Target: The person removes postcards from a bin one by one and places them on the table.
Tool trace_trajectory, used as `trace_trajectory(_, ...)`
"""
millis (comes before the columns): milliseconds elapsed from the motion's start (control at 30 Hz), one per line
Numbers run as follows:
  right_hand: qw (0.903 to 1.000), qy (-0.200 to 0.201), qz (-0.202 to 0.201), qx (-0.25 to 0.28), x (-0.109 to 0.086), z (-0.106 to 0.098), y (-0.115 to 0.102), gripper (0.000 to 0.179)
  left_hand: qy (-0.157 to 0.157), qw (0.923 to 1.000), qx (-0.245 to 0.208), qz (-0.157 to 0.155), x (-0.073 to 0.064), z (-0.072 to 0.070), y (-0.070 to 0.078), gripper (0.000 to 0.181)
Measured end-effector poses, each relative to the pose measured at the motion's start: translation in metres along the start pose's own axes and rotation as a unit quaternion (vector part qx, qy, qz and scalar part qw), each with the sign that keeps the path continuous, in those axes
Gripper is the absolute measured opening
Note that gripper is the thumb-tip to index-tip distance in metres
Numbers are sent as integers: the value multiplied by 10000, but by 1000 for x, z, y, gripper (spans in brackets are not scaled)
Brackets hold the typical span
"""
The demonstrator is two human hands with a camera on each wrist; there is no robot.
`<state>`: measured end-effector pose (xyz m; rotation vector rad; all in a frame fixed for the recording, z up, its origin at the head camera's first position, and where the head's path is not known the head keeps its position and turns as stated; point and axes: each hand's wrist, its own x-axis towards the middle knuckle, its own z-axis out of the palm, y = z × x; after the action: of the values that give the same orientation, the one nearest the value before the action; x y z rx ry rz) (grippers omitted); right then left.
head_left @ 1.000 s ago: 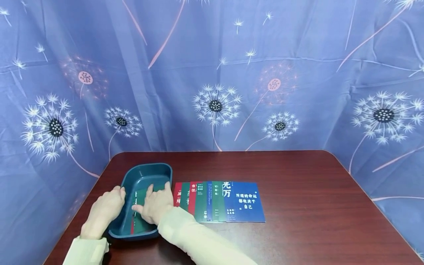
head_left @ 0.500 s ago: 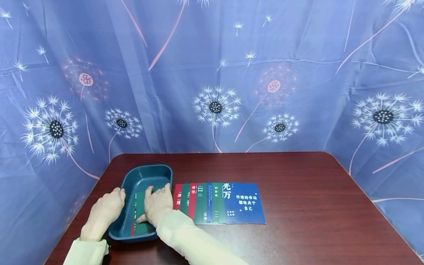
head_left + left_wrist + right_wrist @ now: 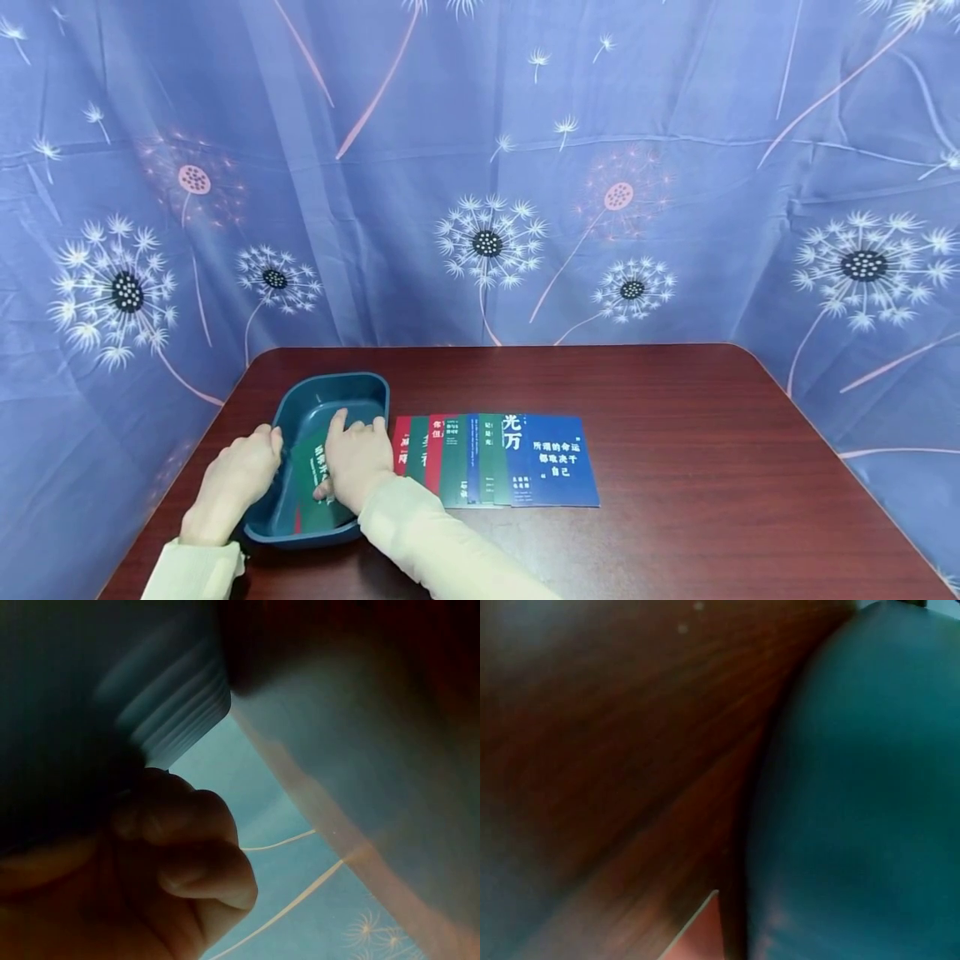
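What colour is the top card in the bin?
Green, with white lettering; the card shows best in the head view, partly hidden by the right hand.

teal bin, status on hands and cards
Left hand gripping teal bin. Right hand over green card inside, grip unclear. Card partly hidden by that hand. Fanned cards beside bin.

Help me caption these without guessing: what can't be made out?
Head: the right hand hides part of the green card in the bin.
Head: overlap hides parts of the row of cards; their finest print is too small.
Left wrist: shadow hides where the left hand meets the bin.
Right wrist: the bottom edge cuts off a red corner.
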<state>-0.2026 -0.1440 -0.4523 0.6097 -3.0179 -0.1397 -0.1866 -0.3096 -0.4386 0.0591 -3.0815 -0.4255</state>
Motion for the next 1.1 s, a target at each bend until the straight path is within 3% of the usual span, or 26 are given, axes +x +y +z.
trace_trajectory(133, 9989, 101, -6, 454, -1, -2, 2, 96, 29, 10000, -3, 7, 0, 1, -1, 35)
trace_trajectory(567, 9955, 560, -259, 714, -5, -5, 10, 34, 71, 10000, 3, 44, 1, 3, -1, 35)
trace_trajectory(700, 9964, 458, -343, 627, -5, -4, 10, 30, 53, 10000, -3, 67, 2, 3, 0, 36)
trace_trajectory(833, 9945, 451, -366, 870, -5, -5, 11, 28, 81, 9999, -7, 105, 2, 3, 1, 35)
trace_trajectory(967, 9877, 820, -461, 1247, -5, -5, 13, 19, 80, 9999, -60, 130, 1, 1, 1, 35)
trace_trajectory(1100, 9719, 1308, -664, 1838, -6, -7, 19, 13, 58, 9999, -78, 133, 1, 0, 0, 35)
